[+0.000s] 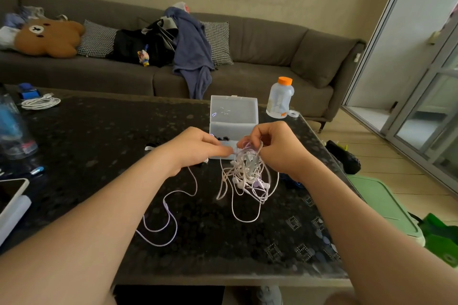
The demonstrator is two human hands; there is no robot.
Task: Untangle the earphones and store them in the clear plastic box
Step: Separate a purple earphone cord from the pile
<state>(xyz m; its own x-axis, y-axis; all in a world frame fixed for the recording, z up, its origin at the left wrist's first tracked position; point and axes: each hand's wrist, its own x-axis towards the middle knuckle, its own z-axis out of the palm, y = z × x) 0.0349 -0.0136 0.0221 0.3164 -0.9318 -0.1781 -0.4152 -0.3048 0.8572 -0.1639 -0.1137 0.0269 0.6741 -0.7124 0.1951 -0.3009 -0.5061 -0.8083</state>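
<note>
A knot of white and pale purple earphones [247, 176] hangs above the dark table [104, 136], its loops trailing onto the top. My right hand [275, 148] pinches the top of the tangle. My left hand [195, 148] pinches a strand beside it, and a purple cord [168, 215] runs from that hand down across the table. Right behind both hands stands the clear plastic box [233, 116] with its lid up and some small dark things inside.
A bottle with an orange cap [281, 98] stands right of the box near the table's far corner. A coiled white cable [41, 102] lies far left, a tablet [10, 195] at the left edge. A grey sofa [260, 57] with cushions and clothes runs behind.
</note>
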